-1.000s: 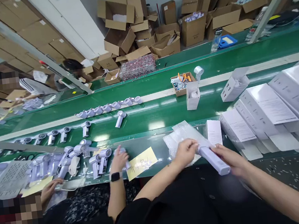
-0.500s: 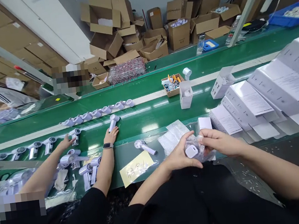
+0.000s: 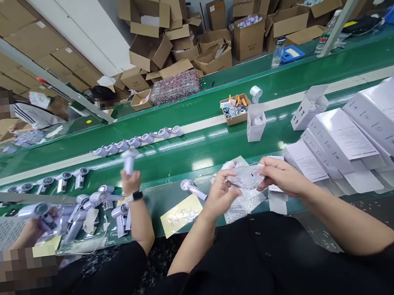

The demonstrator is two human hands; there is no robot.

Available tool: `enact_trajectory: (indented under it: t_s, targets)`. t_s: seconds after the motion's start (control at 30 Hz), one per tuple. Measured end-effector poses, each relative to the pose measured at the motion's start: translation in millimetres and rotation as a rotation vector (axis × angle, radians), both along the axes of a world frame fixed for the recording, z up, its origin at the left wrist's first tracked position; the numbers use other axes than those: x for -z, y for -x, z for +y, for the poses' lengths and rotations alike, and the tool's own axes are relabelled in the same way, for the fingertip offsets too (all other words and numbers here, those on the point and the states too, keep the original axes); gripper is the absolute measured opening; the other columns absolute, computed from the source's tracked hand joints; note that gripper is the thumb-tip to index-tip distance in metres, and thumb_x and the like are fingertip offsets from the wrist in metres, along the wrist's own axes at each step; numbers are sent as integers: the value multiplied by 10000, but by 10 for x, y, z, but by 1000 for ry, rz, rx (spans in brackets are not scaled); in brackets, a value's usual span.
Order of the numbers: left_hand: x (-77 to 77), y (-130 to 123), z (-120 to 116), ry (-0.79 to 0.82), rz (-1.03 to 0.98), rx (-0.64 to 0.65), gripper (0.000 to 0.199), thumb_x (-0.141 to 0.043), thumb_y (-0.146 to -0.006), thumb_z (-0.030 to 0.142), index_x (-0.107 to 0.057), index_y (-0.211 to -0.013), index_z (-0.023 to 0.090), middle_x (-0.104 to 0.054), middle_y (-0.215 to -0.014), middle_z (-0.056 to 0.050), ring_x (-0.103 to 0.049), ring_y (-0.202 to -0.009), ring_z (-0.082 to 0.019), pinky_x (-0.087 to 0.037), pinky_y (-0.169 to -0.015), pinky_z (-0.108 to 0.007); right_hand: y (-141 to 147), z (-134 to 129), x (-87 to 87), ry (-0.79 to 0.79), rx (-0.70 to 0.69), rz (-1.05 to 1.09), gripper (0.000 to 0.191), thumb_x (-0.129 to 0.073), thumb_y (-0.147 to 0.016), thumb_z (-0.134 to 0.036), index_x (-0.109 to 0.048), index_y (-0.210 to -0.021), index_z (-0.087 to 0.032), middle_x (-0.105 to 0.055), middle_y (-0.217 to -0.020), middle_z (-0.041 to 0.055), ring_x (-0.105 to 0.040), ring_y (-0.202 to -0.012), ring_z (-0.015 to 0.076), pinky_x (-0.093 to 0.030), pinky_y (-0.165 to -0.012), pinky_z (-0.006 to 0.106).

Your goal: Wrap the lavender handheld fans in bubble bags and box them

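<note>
Between my two hands is a clear plastic bag (image 3: 246, 177) with something whitish inside, its shape blurred. My left hand (image 3: 220, 192) pinches the bag's left end, and my right hand (image 3: 281, 175) grips the right end with bent fingers. Bubble wrap (image 3: 242, 206) lies on the bench under the bag. A white box (image 3: 278, 200) with an open flap sits below my right hand. To the left of my hands are a small lilac fan (image 3: 193, 189) and a yellow paper (image 3: 182, 215) with handwriting.
White printed boxes (image 3: 341, 134) stand in rows at the right. A parts carton (image 3: 237, 117) and an open white box (image 3: 256, 123) stand beyond my hands. At the left, a co-worker's hand (image 3: 131, 182) holds a lilac fan near a row of fans (image 3: 138, 140).
The bag has been turned and stretched between my hands, so the white piece's flat face no longer shows. The co-worker's nearer hand has lifted a fan and moved left; the other hand has drawn back.
</note>
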State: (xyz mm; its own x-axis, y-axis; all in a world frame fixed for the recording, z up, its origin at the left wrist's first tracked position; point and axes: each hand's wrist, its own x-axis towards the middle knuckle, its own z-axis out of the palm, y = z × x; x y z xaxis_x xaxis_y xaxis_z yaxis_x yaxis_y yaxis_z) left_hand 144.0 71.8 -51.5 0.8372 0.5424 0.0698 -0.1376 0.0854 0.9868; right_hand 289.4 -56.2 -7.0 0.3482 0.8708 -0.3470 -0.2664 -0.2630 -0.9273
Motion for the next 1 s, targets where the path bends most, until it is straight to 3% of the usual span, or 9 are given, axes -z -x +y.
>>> enact_trajectory:
  t_s: [0.07,0.17,0.27,0.37,0.47,0.63,0.77,0.9,1.0]
  targets:
    - [52,-47,-45,-236,62,-23,649,-808,-551,291,-542,-1139,221,-543,-1206,-84,-513,-1063,-226,-390,-925,-356,-55,47,-22,-82,-66,72,174,-537,-778,-360,-478,-765,-196,-592,-684,-18,-596,-612,122,-506,-678,315]
    - [116,-82,-41,-420,168,-192,446,-718,-666,279,-577,-1082,199,-606,-1061,-70,-546,-989,-212,-399,-910,-354,-266,24,79,-131,-384,-129,210,-537,-794,-383,-523,-883,-193,-613,-818,18,-591,-766,146,-480,-751,324]
    - [144,-58,51,-271,237,-392,300,-676,-700,305,-601,-958,171,-613,-846,-27,-575,-781,-159,-463,-728,-272,-413,-58,509,4,-635,-704,289,-673,-666,-310,-585,-921,-207,-602,-962,62,-555,-891,202,-440,-800,372]
    - [164,-8,168,-14,283,-565,293,-681,-670,332,-583,-889,164,-526,-638,35,-479,-512,-81,-395,-460,-180,-324,-95,1103,224,-814,-1270,242,-734,-511,-122,-619,-708,-201,-614,-915,87,-533,-977,274,-370,-856,482]
    - [198,72,272,163,268,-629,400,-699,-637,342,-576,-971,160,-522,-617,39,-412,-411,-54,-294,-334,-163,-225,-45,1428,177,-893,-1369,170,-637,-589,-26,-588,-593,-190,-627,-756,69,-569,-854,232,-378,-827,431]
    - [259,263,450,409,203,-659,346,-697,-617,345,-547,-861,152,-481,-563,65,-382,-358,-29,-196,-274,-144,-527,151,1049,87,-850,-1470,236,-443,-763,-35,-626,-848,-157,-621,-851,137,-550,-797,225,-403,-692,338]
    - [234,248,506,594,97,-662,341,-695,-601,350,-504,-804,155,-483,-599,66,-405,-390,-22,-155,-271,-128,-772,327,680,28,-613,-1538,377,-398,-743,-8,-573,-1035,-169,-583,-966,121,-535,-833,207,-418,-719,315]
    - [156,4,407,541,59,-568,380,-693,-614,417,-506,-818,157,-484,-612,57,-409,-413,-35,-192,-291,-139,-699,437,802,-43,-387,-1317,323,-440,-731,-73,-590,-998,-177,-548,-1052,106,-532,-965,206,-436,-839,320]
    - [91,-146,321,228,129,-519,366,-677,-660,436,-516,-858,173,-490,-624,47,-426,-444,-62,-297,-351,-167,-585,423,1041,-170,-279,-1096,304,-509,-720,-137,-577,-1015,-169,-536,-1089,113,-518,-1033,222,-433,-890,344]
